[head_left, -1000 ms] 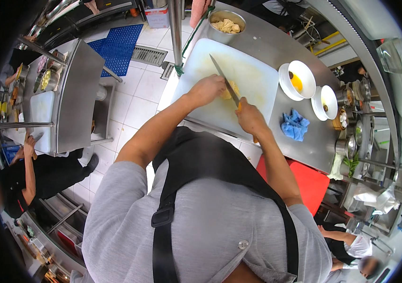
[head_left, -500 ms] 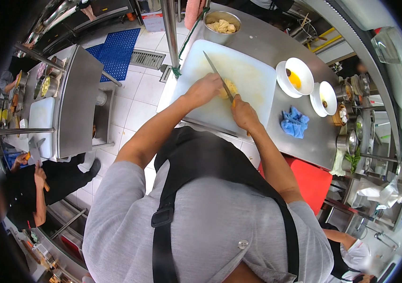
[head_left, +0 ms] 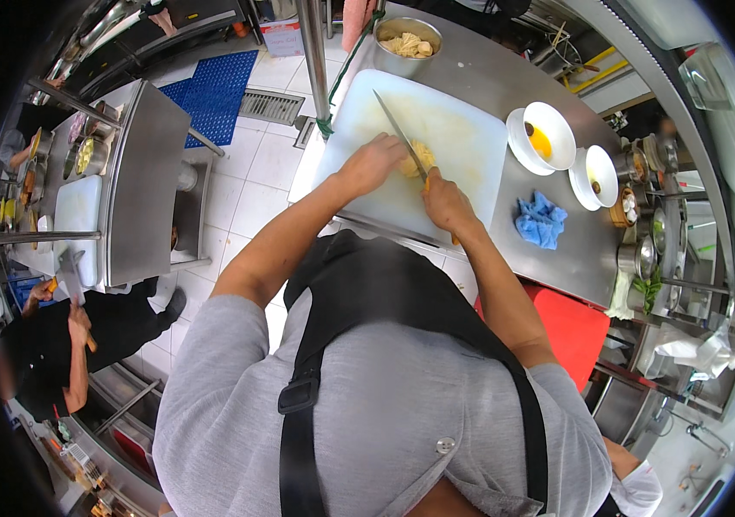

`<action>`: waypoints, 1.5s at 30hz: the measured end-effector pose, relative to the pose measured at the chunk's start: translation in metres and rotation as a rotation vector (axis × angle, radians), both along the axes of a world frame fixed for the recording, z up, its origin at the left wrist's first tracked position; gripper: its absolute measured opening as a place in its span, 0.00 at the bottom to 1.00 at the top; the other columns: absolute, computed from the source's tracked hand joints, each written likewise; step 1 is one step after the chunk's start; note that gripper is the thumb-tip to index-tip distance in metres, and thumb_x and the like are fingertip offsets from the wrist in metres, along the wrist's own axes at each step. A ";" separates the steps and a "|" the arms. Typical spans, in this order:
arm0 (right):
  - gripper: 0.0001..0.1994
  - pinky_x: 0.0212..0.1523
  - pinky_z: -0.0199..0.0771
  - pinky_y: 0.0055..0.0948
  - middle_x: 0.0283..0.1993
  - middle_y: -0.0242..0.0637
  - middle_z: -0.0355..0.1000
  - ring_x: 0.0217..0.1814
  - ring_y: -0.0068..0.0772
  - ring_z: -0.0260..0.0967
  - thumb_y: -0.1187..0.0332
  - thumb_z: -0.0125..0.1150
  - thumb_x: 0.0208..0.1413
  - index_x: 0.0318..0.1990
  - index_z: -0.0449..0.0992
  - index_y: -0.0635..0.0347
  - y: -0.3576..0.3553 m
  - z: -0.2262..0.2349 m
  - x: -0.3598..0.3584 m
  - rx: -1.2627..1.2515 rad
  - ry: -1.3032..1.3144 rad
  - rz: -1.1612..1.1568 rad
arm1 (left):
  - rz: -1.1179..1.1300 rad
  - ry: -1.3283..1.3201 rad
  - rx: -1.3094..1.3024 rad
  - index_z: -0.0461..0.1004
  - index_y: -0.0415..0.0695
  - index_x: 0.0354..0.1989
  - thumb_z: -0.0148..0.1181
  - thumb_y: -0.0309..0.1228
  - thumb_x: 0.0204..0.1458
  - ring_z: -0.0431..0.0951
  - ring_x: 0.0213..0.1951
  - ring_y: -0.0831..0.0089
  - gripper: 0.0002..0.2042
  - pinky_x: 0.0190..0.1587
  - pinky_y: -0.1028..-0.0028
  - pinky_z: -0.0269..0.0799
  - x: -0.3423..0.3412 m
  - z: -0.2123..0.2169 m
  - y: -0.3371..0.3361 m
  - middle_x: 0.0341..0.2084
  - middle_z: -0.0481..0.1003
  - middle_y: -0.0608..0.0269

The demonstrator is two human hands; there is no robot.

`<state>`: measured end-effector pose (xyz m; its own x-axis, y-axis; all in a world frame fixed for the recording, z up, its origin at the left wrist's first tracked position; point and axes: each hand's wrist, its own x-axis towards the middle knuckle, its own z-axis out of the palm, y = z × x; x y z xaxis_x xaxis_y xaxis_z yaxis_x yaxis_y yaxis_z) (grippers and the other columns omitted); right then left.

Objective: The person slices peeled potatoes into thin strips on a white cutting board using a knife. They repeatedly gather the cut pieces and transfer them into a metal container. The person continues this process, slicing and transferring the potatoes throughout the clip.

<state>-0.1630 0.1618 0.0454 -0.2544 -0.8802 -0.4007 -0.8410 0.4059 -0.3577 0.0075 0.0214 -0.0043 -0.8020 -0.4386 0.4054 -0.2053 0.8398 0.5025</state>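
Observation:
On a white cutting board [head_left: 462, 194] lies a pale yellow piece of food [head_left: 420, 157] with a ridged, layered look; its exact kind is unclear. My left hand [head_left: 373, 164] is closed over its left side, fingers curled, fingertips close to the blade. In my right hand [head_left: 447, 205] is a long kitchen knife [head_left: 397, 126] with a yellow-orange handle, my fingers wrapped round it. The blade slants up and left across the food, its tip toward the far part of the board. My left fingers hide some of the food.
Beyond the board stands a steel bowl [head_left: 407, 48] of similar pale pieces. To the right are white bowls [head_left: 552, 129] with yolk-coloured contents and a crumpled blue cloth [head_left: 541, 221]. A metal post [head_left: 312, 60] rises at the board's left. A co-worker [head_left: 66, 345] holds knives at far left.
My hands, the knife and the food stay in nearly the same place. The co-worker's knives at left have shifted slightly, and the person at lower right has moved partly out of sight.

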 end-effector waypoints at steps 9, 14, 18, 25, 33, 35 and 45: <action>0.19 0.55 0.77 0.61 0.46 0.69 0.79 0.51 0.71 0.79 0.63 0.56 0.69 0.58 0.65 0.69 -0.006 0.003 0.004 0.011 0.047 -0.007 | 0.046 -0.050 0.039 0.78 0.42 0.36 0.66 0.27 0.53 0.76 0.49 0.54 0.05 0.51 0.57 0.77 -0.008 0.010 0.009 0.41 0.76 0.58; 0.19 0.54 0.77 0.61 0.45 0.69 0.79 0.50 0.71 0.79 0.63 0.56 0.69 0.57 0.65 0.69 0.003 0.021 0.004 -0.016 0.047 0.042 | 0.033 -0.032 -0.007 0.78 0.41 0.33 0.66 0.27 0.52 0.76 0.48 0.55 0.04 0.50 0.57 0.77 -0.008 0.003 0.003 0.38 0.76 0.58; 0.18 0.54 0.77 0.61 0.45 0.69 0.79 0.50 0.71 0.79 0.63 0.56 0.69 0.57 0.65 0.69 -0.001 0.003 -0.003 0.010 0.052 0.042 | 0.030 -0.054 0.009 0.77 0.40 0.32 0.66 0.25 0.53 0.76 0.48 0.55 0.04 0.50 0.57 0.77 -0.009 0.011 0.006 0.38 0.76 0.59; 0.18 0.55 0.76 0.60 0.45 0.68 0.79 0.51 0.70 0.79 0.64 0.56 0.69 0.56 0.65 0.69 0.004 -0.015 -0.004 0.000 0.054 0.007 | 0.019 -0.027 0.027 0.77 0.40 0.33 0.66 0.25 0.53 0.77 0.46 0.52 0.04 0.49 0.57 0.77 -0.011 0.004 0.004 0.37 0.76 0.58; 0.18 0.55 0.76 0.60 0.45 0.68 0.79 0.51 0.71 0.79 0.64 0.58 0.69 0.57 0.64 0.68 0.005 0.005 0.000 -0.009 0.037 0.016 | 0.047 -0.004 0.070 0.76 0.40 0.33 0.66 0.26 0.54 0.77 0.47 0.53 0.05 0.49 0.56 0.78 -0.007 0.003 0.009 0.38 0.76 0.56; 0.18 0.55 0.76 0.60 0.45 0.68 0.79 0.51 0.71 0.79 0.64 0.58 0.69 0.57 0.64 0.68 0.001 -0.001 -0.003 -0.023 0.042 0.027 | 0.053 0.000 0.062 0.76 0.40 0.33 0.66 0.26 0.55 0.78 0.47 0.53 0.05 0.49 0.56 0.78 -0.007 0.004 0.006 0.38 0.75 0.56; 0.18 0.53 0.76 0.61 0.46 0.69 0.79 0.50 0.72 0.78 0.63 0.56 0.69 0.56 0.64 0.68 0.004 0.026 0.006 0.011 0.027 0.048 | 0.039 0.064 0.076 0.76 0.41 0.33 0.67 0.25 0.54 0.78 0.47 0.53 0.05 0.48 0.57 0.79 -0.004 -0.004 0.007 0.38 0.75 0.57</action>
<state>-0.1571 0.1662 0.0717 -0.2231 -0.8873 -0.4037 -0.8688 0.3688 -0.3305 0.0039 0.0281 -0.0086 -0.7571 -0.5004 0.4200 -0.2022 0.7909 0.5776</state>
